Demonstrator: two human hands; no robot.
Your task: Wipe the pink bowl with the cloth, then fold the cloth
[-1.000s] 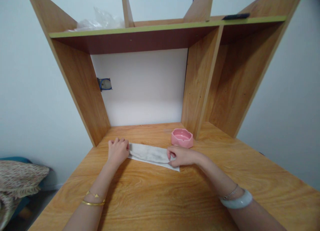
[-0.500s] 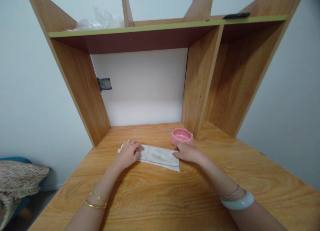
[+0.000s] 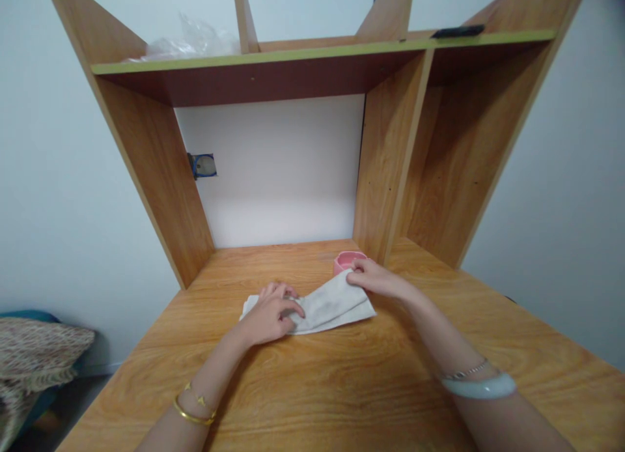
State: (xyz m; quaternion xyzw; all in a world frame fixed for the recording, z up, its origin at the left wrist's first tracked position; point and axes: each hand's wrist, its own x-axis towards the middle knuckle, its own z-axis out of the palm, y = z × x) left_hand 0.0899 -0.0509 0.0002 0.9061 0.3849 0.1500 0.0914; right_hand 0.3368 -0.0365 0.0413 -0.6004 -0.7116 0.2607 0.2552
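A folded white cloth [image 3: 328, 303] with greyish smudges lies across the desk, its right end raised. My right hand [image 3: 374, 277] pinches that raised end at its upper corner, in front of the pink ashtray [image 3: 342, 262]. Resting on the cloth's left part is my left hand [image 3: 271, 314], palm down with fingers bent and apart. It covers some of the cloth there. The ashtray is partly hidden behind the cloth and my right hand.
The wooden desk [image 3: 312, 393] has upright panels and a shelf [image 3: 303, 56] above. On the shelf are a clear plastic bag [image 3: 195, 40] and a black object [image 3: 458, 31]. A wall socket box [image 3: 204, 165] shows at the back left; a patterned fabric [image 3: 41, 348] is at far left.
My right hand has lifted the cloth's right end up and to the right, over part of the ashtray. My left hand has shifted right and slightly nearer; the cloth moved right.
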